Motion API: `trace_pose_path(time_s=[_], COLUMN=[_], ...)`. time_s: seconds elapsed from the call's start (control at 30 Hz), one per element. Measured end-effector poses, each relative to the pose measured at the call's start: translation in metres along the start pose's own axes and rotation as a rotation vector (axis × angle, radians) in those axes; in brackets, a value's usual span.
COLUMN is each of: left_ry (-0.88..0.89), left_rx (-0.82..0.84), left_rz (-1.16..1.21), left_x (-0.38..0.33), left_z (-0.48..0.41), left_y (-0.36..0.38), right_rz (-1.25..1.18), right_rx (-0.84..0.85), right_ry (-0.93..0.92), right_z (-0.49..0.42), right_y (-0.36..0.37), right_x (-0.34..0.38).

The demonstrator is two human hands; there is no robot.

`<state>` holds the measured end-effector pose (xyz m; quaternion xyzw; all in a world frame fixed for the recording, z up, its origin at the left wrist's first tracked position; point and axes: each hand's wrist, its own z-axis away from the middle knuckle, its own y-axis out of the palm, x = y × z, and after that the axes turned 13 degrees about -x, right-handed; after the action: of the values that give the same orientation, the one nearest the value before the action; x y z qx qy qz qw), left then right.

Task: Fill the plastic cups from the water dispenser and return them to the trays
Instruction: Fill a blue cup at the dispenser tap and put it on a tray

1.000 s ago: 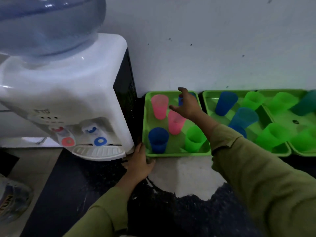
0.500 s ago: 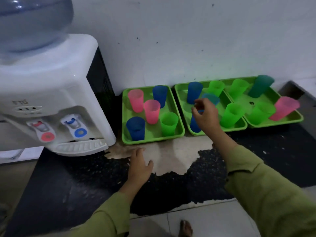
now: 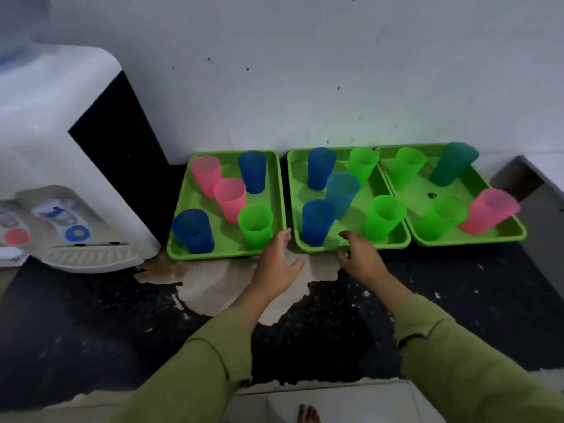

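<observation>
On the dark, stained floor [image 3: 91, 331] against a white wall, the plastic cups [image 3: 317, 222] all stand in three green trays [image 3: 225, 255] beside the water dispenser [image 3: 61, 148], while the left hand [image 3: 276, 264] and right hand [image 3: 360, 257] hover empty and loose-fingered at the front rims, so the filling probably lies ahead, though no water level shows.

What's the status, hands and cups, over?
Left hand open, empty, by middle tray. Right hand at its front rim, grip unclear. Cups all in trays. Nothing blocks them.

Left hand [image 3: 276, 264] and right hand [image 3: 360, 257] reach forward, empty, fingers relaxed.
</observation>
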<state>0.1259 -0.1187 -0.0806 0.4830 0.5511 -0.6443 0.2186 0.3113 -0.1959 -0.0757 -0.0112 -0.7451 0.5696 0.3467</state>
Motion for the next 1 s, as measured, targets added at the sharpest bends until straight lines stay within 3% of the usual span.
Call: trace_pose_path(time_s=[0.13, 0.37, 0.77, 1.0], left_ry=[-0.04, -0.121, -0.067, -0.007], left_rx=[-0.047, -0.095, -0.169, -0.165], left_rz=[0.024, 0.015, 0.088, 0.204], left_x=[-0.013, -0.021, -0.036, -0.041], left_z=[-0.023, -0.052, -0.049, -0.02], left_y=[0.025, 0.051, 0.054, 0.02], right_rz=[0.227, 0.258, 0.184, 0.228], right_rx=[0.088, 0.075, 0.077, 0.09], right_ry=[-0.197, -0.313, -0.302, -0.234], right_z=[0.004, 0.006, 0.004, 0.01], right_y=[0.011, 0.017, 0.014, 0.01], right_x=[-0.014, -0.027, -0.033, -0.016])
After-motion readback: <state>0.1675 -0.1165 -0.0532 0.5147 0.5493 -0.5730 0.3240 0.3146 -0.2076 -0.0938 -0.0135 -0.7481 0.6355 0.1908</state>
